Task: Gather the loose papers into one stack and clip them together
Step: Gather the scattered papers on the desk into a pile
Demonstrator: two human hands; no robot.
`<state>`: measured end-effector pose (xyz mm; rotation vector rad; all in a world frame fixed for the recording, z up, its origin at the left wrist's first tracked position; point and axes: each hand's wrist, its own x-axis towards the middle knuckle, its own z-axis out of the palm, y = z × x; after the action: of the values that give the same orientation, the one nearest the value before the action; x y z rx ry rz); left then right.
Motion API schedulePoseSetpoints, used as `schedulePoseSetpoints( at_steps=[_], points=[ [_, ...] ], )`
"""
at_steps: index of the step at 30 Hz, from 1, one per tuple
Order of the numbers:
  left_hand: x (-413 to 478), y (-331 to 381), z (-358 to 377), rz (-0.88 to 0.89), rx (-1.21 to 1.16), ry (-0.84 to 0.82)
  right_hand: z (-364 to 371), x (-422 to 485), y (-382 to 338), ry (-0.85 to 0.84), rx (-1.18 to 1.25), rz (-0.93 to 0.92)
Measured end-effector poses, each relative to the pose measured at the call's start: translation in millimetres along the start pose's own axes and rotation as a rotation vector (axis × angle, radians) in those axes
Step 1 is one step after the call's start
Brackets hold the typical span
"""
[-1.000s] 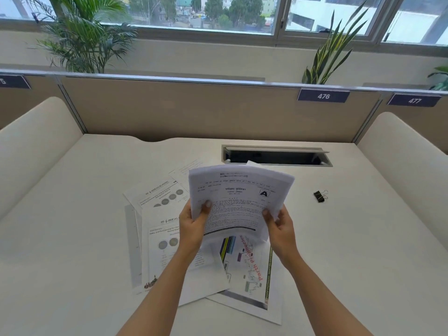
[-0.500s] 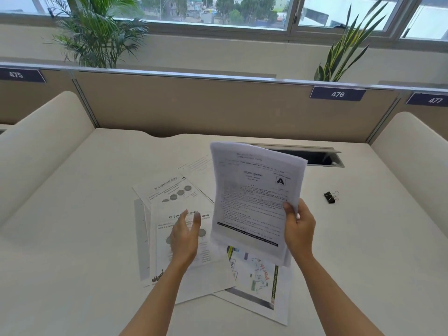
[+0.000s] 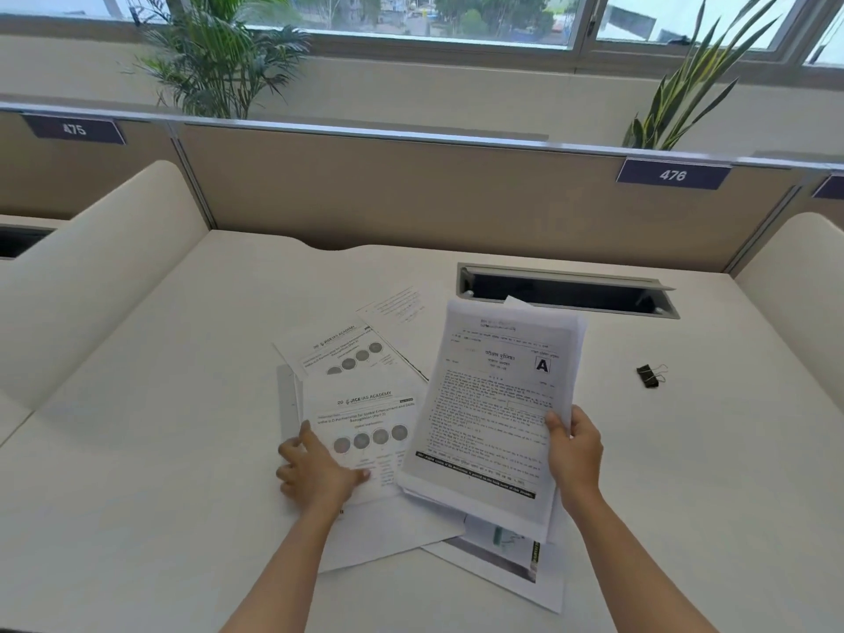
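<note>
My right hand [image 3: 573, 450] grips the right edge of a thin stack of printed pages [image 3: 493, 413] with a boxed letter A on top, held above the desk. My left hand [image 3: 315, 472] lies flat with fingers spread on a loose sheet with four grey circles [image 3: 365, 431] lying on the desk. More loose sheets [image 3: 338, 354] fan out behind it, and a coloured sheet [image 3: 507, 555] lies partly under the held stack. A black binder clip [image 3: 651, 376] sits on the desk to the right, apart from both hands.
The white desk [image 3: 160, 450] has a dark cable slot [image 3: 561, 292] at the back. A brown partition [image 3: 411, 194] with labels 475 and 476 closes the far side. Rounded white dividers [image 3: 91, 276] stand at left and right.
My left hand let go of the held stack and came down onto the loose sheet on the desk. My right hand kept the stack and shifted it rightward and lower.
</note>
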<state>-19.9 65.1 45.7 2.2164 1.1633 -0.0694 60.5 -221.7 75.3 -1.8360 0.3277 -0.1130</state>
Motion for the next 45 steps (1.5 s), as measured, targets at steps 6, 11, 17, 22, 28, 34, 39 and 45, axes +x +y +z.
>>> schedulePoseSetpoints(
  at_steps=[6, 11, 17, 22, 28, 34, 39, 45],
  points=[
    [2.1, -11.6, -4.1, 0.095, -0.331, -0.046, 15.8, -4.7, 13.1, -0.107, -0.023, 0.079],
    [-3.2, -8.5, -8.9, 0.176, -0.465, -0.163, 42.2, -13.2, 13.5, -0.248, -0.090, 0.148],
    [-3.5, -4.7, -11.2, 0.140, -0.583, -0.313, 67.9, -27.0, -2.3, -0.414, -0.204, 0.134],
    [-10.1, 0.5, -10.2, 0.165, -0.683, -0.394, 80.9, -37.0, -9.9, -0.489, -0.259, 0.089],
    [-12.1, 6.2, -6.2, 0.197, -0.736, -0.349, 73.2, -30.0, -12.3, -0.451, -0.285, 0.029],
    [-5.8, 15.1, -16.0, 0.226, -0.806, -0.271, 44.4, -14.8, 0.2, -0.236, -0.395, 0.085],
    [0.0, 25.0, -18.1, 0.261, -0.753, -0.258, 18.2, -4.0, 14.3, -0.090, -0.627, 0.223],
    [-4.5, 36.9, 3.9, 0.324, -0.511, -0.330, 8.2, -5.7, 20.2, -0.064, -0.606, 0.319]
  ],
)
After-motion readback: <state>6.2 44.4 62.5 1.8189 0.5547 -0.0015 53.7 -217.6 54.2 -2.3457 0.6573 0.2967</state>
